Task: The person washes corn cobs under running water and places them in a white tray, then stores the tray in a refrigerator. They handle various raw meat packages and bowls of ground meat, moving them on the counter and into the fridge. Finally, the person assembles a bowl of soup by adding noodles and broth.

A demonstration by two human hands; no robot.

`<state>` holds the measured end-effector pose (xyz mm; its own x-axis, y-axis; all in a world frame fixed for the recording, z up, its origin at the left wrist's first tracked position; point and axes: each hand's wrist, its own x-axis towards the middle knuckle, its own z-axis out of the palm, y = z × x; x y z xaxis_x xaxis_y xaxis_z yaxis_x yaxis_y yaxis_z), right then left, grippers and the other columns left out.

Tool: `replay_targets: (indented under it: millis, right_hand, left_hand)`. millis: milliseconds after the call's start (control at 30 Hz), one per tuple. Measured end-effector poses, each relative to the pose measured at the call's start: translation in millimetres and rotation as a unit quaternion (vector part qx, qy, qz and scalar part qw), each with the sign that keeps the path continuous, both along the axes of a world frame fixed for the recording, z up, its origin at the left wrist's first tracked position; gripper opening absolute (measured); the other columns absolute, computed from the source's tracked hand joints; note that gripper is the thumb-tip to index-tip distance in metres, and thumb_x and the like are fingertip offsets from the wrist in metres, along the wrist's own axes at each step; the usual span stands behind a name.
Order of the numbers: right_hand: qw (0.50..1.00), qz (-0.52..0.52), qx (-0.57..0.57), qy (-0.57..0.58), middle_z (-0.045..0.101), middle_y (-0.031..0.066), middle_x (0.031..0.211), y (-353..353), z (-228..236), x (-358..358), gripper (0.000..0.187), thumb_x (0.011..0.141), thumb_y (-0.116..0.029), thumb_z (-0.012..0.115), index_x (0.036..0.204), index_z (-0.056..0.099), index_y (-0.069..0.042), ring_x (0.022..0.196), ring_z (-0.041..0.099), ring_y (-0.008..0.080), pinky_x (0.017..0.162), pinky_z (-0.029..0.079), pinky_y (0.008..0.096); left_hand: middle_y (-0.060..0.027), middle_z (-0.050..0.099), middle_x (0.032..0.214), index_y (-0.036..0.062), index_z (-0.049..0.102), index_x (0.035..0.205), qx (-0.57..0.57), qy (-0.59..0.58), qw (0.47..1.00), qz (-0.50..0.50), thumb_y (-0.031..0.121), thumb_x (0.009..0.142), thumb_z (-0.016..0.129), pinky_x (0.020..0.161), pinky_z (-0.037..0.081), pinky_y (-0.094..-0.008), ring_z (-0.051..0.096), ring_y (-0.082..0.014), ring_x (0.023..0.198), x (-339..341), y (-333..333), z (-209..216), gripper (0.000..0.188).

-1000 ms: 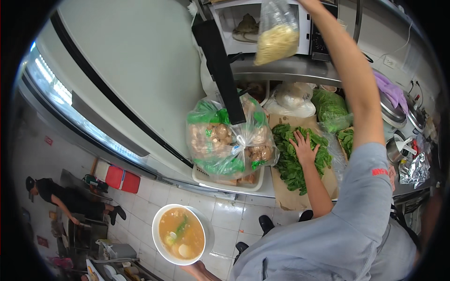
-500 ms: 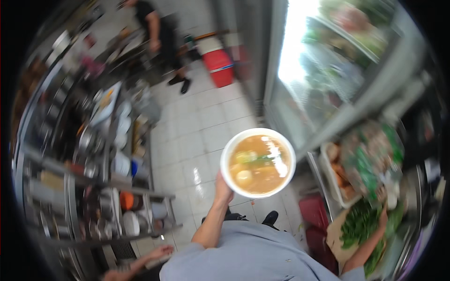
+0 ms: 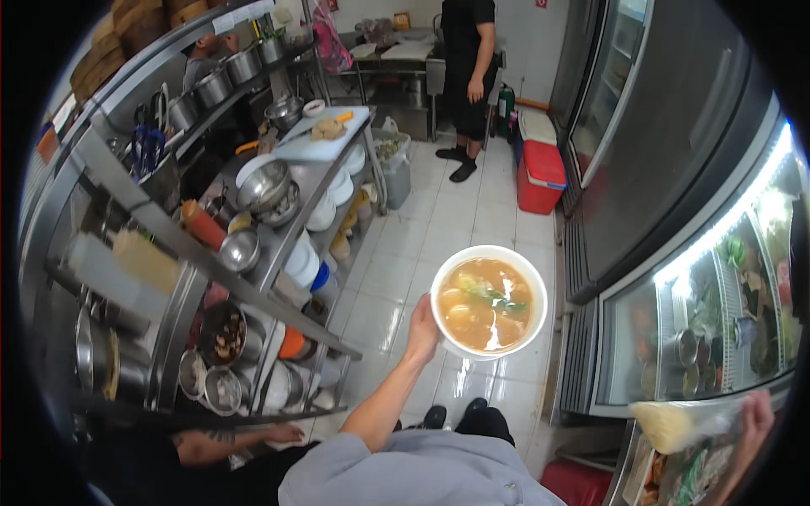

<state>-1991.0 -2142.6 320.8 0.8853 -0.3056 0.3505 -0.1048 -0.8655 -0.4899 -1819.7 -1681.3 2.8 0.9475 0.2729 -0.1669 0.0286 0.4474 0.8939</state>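
My left hand (image 3: 424, 331) grips the left rim of a white bowl (image 3: 439, 291), held level over the tiled floor. In the bowl, brown soup (image 3: 471, 316) surrounds pale pieces and some green leaves. On the far right, my right hand (image 3: 756, 417) is smeared by motion, fingers curled at the gathered end of a clear plastic bag. That plastic bag (image 3: 662, 424) has something pale yellow inside and hangs in front of the glass fridge's lower edge. Below it, a tray (image 3: 639, 479) with orange-brown food and a green-and-clear bag (image 3: 696, 476) lie on the counter.
A steel shelf unit (image 3: 202, 270) with bowls, pots and bottles lines the left. A lit glass-door fridge (image 3: 620, 354) stands right. Further ahead are a red cooler (image 3: 540, 177) and a standing person (image 3: 468, 67). Another person's forearm (image 3: 228, 443) reaches in at lower left.
My view has swung right and up. My right hand has left the leafy greens and come up with the yellowish plastic bag. The left hand still carries the soup bowl.
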Motion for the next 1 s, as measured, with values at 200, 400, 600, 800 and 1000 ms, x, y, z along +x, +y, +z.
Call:
replay_targets:
  millis: [200, 400, 600, 800, 1000]
  right_hand:
    - [0.996, 0.077, 0.051, -0.019, 0.052, 0.007, 0.061, 59, -157, 160, 0.005, 0.065, 0.005, 0.065, 0.069, 0.063, 0.004, 0.057, 0.048, 0.0152, 0.052, 0.036, 0.0274]
    - [0.977, 0.144, 0.145, 0.065, 0.058, 0.0106, 0.061, 121, -221, 339, 0.009, 0.065, -0.002, 0.069, 0.073, 0.069, 0.001, 0.056, 0.054, 0.0188, 0.053, 0.041, 0.0292]
    - [0.939, 0.315, 0.098, 0.091, 0.063, 0.0125, 0.07, 218, -229, 541, 0.017, 0.073, -0.019, 0.07, 0.078, 0.07, -0.003, 0.064, 0.06, 0.0244, 0.06, 0.046, 0.0334]
    - [0.88, 0.449, 0.138, 0.071, 0.063, 0.0139, 0.07, 409, -219, 732, 0.02, 0.075, -0.023, 0.068, 0.075, 0.068, -0.003, 0.061, 0.06, 0.0267, 0.058, 0.046, 0.0352]
    - [0.818, 0.551, 0.164, -0.003, 0.066, 0.0126, 0.07, 599, -176, 879, 0.017, 0.075, -0.022, 0.068, 0.082, 0.072, -0.007, 0.062, 0.063, 0.0221, 0.058, 0.048, 0.0346]
  left_hand:
    - [-0.0092, 0.059, 0.11, 0.0002, 0.047, 0.121, -0.024, -0.065, 0.994, 0.081, 0.016, 0.096, 0.046, 0.085, 0.048, -0.0272, 0.057, -0.015, 0.101, 86, 83, -17, 0.029]
    - [-0.0107, 0.058, 0.113, -0.0004, 0.047, 0.122, 0.049, -0.072, 0.974, 0.211, 0.013, 0.094, 0.048, 0.085, 0.049, -0.0294, 0.059, -0.0172, 0.101, 160, 145, -15, 0.03]
    - [-0.015, 0.057, 0.117, -0.0027, 0.045, 0.125, 0.012, -0.088, 0.95, 0.298, 0.014, 0.094, 0.046, 0.083, 0.053, -0.0327, 0.061, -0.023, 0.1, 230, 196, -5, 0.035]
    - [-0.0158, 0.056, 0.118, -0.0027, 0.044, 0.125, -0.02, -0.095, 0.933, 0.347, 0.016, 0.094, 0.046, 0.084, 0.054, -0.0337, 0.061, -0.0243, 0.102, 286, 242, 7, 0.036]
    - [-0.016, 0.055, 0.119, -0.0027, 0.044, 0.126, 0.048, -0.053, 0.899, 0.433, 0.018, 0.093, 0.048, 0.082, 0.054, -0.036, 0.061, -0.0249, 0.101, 349, 304, -7, 0.039]
